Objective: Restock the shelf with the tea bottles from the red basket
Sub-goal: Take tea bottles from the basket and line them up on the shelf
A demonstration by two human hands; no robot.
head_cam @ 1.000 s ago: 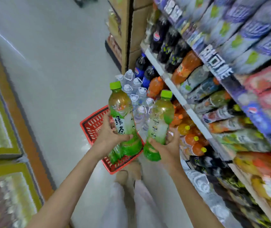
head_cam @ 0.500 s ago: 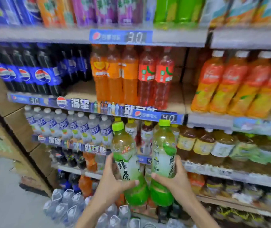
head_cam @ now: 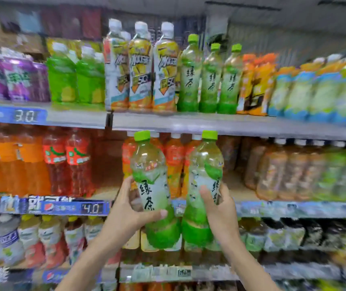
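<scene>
Green-capped tea bottles, two, now sit higher against the shelves: left hand (head_cam: 125, 213) grips one (head_cam: 154, 190), right hand (head_cam: 220, 213) the other (head_cam: 203, 185); three matching bottles (head_cam: 208, 80) stand on the upper shelf (head_cam: 209, 122).

Bare forearms and hands (head_cam: 123, 211), no sleeves

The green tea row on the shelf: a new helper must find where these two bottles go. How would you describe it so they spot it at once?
Look at the top shelf, just right of the middle. Three green tea bottles stand there between the yellow-labelled white-capped bottles and the orange packs. Only they have lime-green caps, green bases and black brush lettering.
</scene>
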